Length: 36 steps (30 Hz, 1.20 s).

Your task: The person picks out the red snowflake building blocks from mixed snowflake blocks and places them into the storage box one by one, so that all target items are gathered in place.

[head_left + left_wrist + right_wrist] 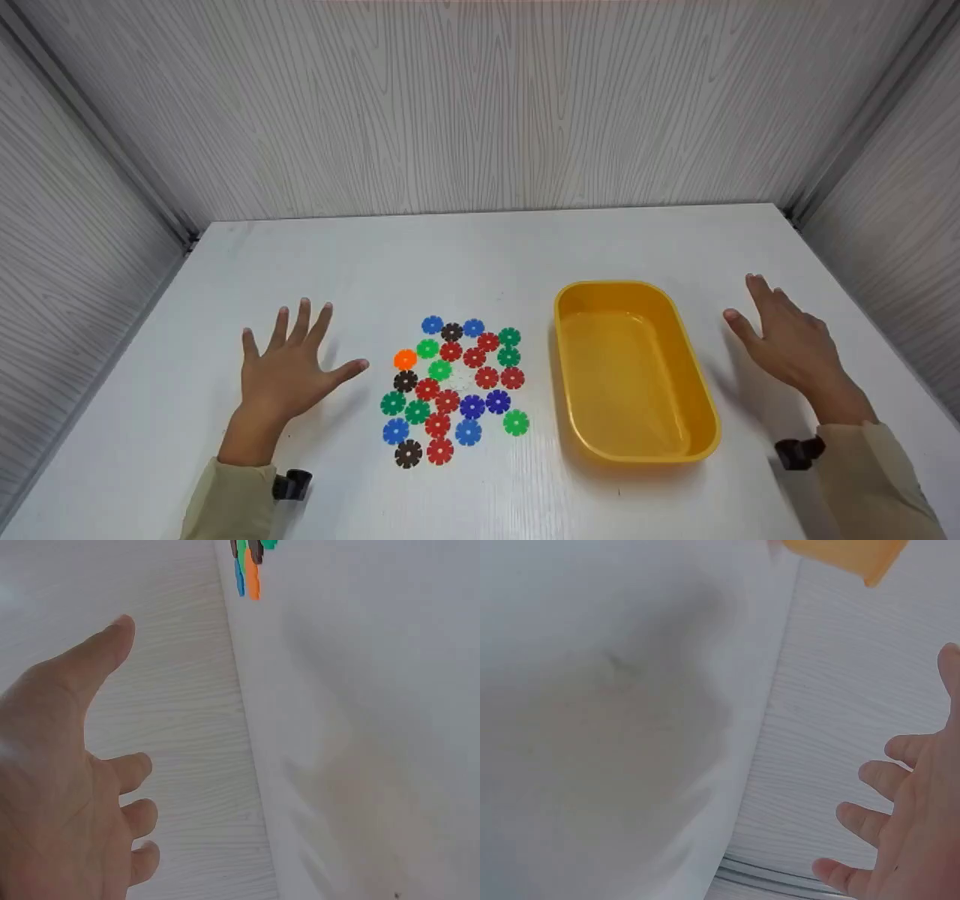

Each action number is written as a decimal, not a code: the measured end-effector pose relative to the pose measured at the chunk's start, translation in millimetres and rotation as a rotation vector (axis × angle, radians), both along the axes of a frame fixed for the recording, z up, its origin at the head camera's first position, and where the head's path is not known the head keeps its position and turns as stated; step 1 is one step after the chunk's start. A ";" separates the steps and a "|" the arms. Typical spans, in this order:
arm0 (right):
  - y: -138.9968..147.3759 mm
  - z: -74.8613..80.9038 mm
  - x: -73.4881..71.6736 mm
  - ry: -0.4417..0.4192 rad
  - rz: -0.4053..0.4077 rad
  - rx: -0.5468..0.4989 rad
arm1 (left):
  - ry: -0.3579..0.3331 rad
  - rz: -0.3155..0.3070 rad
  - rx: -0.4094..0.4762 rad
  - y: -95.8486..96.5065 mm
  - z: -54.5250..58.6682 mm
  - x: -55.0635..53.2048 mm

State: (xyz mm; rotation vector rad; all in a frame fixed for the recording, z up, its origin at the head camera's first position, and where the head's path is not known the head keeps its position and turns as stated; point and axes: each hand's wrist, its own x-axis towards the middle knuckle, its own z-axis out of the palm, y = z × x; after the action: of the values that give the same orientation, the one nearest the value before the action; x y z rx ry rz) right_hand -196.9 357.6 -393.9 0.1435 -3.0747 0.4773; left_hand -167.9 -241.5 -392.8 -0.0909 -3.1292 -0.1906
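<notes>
Several flat notched plastic discs (448, 401) in red, blue, green, black, purple and orange lie spread on the table in the head view. Left of them my left hand (281, 375) hovers with its fingers spread and nothing in it; the orange disc (405, 359) is among those nearest its thumb. To the right of the discs stands a yellow rectangular tub (630, 375) with nothing inside. My right hand (795, 345) is held out beyond the tub's right side, fingers extended, holding nothing. Both wrist views show the hands apart from any object.
The white table (337, 255) meets a wood-grain panel (480, 112) at the back, and similar panels rise on the left and right. A dark camera (292, 485) is strapped at the left wrist, and another camera (799, 454) at the right.
</notes>
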 end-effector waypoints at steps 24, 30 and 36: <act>-45.5 14.2 24.7 -0.113 0.169 -0.223 | 0.045 -0.335 0.110 67.9 -1.9 22.7; -44.2 11.6 27.8 -0.125 0.219 -0.286 | -0.033 -0.392 0.146 76.8 -5.9 29.6; -40.8 4.7 29.3 -0.169 0.229 -0.316 | -0.117 -0.433 0.239 78.5 -10.3 33.6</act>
State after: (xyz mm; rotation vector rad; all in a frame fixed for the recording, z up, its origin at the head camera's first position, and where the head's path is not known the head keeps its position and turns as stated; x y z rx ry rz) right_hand -167.5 316.8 -389.2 0.4712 -3.1028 1.0263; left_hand -134.3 -163.0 -403.1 -0.7799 -3.1227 -0.5869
